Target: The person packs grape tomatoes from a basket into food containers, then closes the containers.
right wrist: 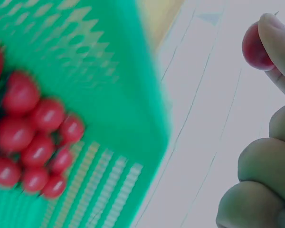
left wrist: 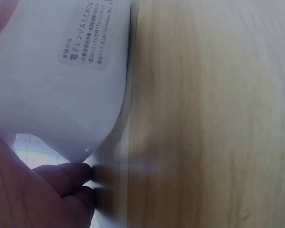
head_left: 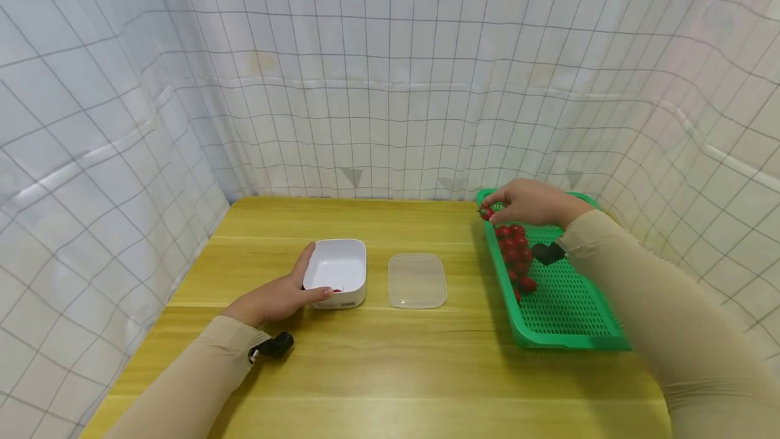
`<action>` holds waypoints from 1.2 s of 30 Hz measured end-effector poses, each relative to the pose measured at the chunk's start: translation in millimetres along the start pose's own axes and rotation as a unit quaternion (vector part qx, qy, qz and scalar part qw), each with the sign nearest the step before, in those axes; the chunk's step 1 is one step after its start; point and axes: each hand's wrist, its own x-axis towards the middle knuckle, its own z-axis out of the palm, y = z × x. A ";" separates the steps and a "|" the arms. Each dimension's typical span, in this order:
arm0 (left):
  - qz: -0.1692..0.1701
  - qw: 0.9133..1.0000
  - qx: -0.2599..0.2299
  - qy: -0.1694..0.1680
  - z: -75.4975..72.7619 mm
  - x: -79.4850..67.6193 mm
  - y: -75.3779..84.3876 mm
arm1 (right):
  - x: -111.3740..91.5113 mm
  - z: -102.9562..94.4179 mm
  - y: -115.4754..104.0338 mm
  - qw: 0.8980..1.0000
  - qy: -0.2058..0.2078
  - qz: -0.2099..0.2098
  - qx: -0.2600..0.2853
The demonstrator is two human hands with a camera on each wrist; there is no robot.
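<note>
On the left, my left hand (head_left: 283, 295) holds a white square container (head_left: 335, 263), thumb over its near rim and a finger along its left side. In the left wrist view, printed text shows on the container's wall (left wrist: 61, 99), with curled fingers (left wrist: 69, 178) by its lower corner. A bit of red shows inside, mostly hidden by the near wall. My right hand (head_left: 530, 203) pinches one cherry tomato (right wrist: 256, 47) with a green stem between thumb and finger. It is above the far left corner of a green basket (head_left: 518, 320), where several cherry tomatoes (head_left: 514, 249) lie along the left side.
A translucent flat lid (head_left: 417, 281) lies on the wooden table (head_left: 390, 371) between the container and the basket. White grid-patterned curtains (head_left: 390, 87) surround the table at the back and sides. Each wrist wears a small black camera (head_left: 280, 344).
</note>
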 end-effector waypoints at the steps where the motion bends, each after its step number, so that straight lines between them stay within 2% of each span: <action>1: 0.000 1.000 -0.001 0.000 0.1 0.0 0.2 | 5.2 0.1 -8.4 1.000 -0.004 -0.003 0.000; 10: -0.002 1.000 0.006 0.001 0.8 1.0 -0.6 | 46.9 12.3 -83.7 0.997 -0.025 -0.067 -0.016; 19: -0.001 1.000 -0.002 -0.005 -0.6 3.6 -1.8 | 81.6 42.8 -145.6 0.990 -0.065 -0.117 -0.052; 28: -0.003 1.000 -0.021 -0.008 0.4 4.8 -3.2 | 107.7 74.8 -179.1 0.981 -0.070 -0.159 -0.090; 36: -0.004 1.000 -0.014 -0.005 -0.5 3.4 -3.4 | 116.4 88.3 -192.7 0.978 -0.076 -0.180 -0.073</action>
